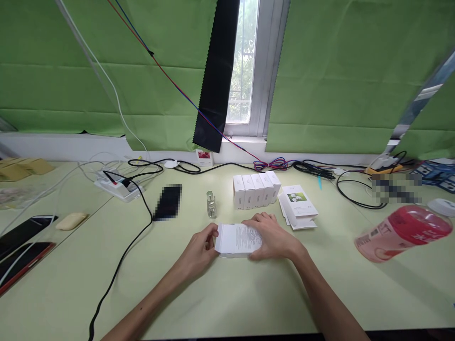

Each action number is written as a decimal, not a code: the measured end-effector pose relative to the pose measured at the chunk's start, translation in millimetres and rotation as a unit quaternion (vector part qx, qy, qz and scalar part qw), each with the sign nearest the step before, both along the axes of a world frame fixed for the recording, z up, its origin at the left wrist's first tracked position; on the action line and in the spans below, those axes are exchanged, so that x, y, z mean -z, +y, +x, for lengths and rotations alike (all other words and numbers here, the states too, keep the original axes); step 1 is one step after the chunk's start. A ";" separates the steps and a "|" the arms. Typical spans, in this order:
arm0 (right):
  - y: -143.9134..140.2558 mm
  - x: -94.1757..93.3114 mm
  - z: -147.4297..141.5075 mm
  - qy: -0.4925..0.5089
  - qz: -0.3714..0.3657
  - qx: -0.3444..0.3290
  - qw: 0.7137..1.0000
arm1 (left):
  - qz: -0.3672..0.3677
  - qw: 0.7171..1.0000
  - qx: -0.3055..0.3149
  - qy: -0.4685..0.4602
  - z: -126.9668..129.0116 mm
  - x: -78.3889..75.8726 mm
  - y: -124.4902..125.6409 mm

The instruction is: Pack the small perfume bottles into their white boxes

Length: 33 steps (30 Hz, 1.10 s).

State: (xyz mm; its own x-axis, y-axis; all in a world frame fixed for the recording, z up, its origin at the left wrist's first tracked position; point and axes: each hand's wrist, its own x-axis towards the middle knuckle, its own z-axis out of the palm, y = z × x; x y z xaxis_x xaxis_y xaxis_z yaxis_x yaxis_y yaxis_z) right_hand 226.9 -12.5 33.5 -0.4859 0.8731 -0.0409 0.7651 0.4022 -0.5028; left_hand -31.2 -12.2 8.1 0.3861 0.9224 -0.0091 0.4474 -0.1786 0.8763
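A small white carton (237, 240) with printed text on its upper face lies low over the table between my hands. My right hand (272, 237) wraps round its right end, thumb at the near edge. At the left end, my left hand (202, 244) pinches the carton's end flap with bent fingers. Just beyond stands a small clear glass bottle (211, 206). Behind the carton, several upright white boxes (256, 192) form a tight row. To their right lie flat white cartons (298, 206), the top one printed with a green and white picture.
A pink-labelled drink bottle (398, 232) is at the right. A black cable (130, 248) crosses the table on the left, near a power strip (119, 187), a dark pixelated object (168, 202), a computer mouse (71, 221) and phones (26, 258). Coiled cables (313, 169) lie along the wall.
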 end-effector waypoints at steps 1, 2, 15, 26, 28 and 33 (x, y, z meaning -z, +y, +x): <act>-0.7 -1.3 -1.0 -0.005 0.002 -0.002 1.000 | 0.002 1.000 0.004 0.007 -0.9 -0.7 0.1; -1.5 -2.6 -2.9 -0.009 0.005 -0.004 1.000 | 0.003 1.000 0.007 0.012 -1.9 -1.2 0.4; -5.9 9.1 -53.1 0.048 0.018 -0.015 0.999 | -0.051 0.996 -0.022 -0.069 1.6 2.0 5.2; -2.9 20.4 -48.2 0.099 0.048 -0.014 0.994 | -0.101 0.985 -0.062 -0.129 9.1 11.0 4.7; -2.7 21.1 -47.9 0.103 0.049 -0.013 0.993 | -0.096 0.985 -0.054 -0.132 11.3 11.6 4.3; -3.5 18.9 -47.6 0.109 0.047 -0.018 0.993 | -0.088 0.987 -0.038 -0.132 14.0 12.9 6.3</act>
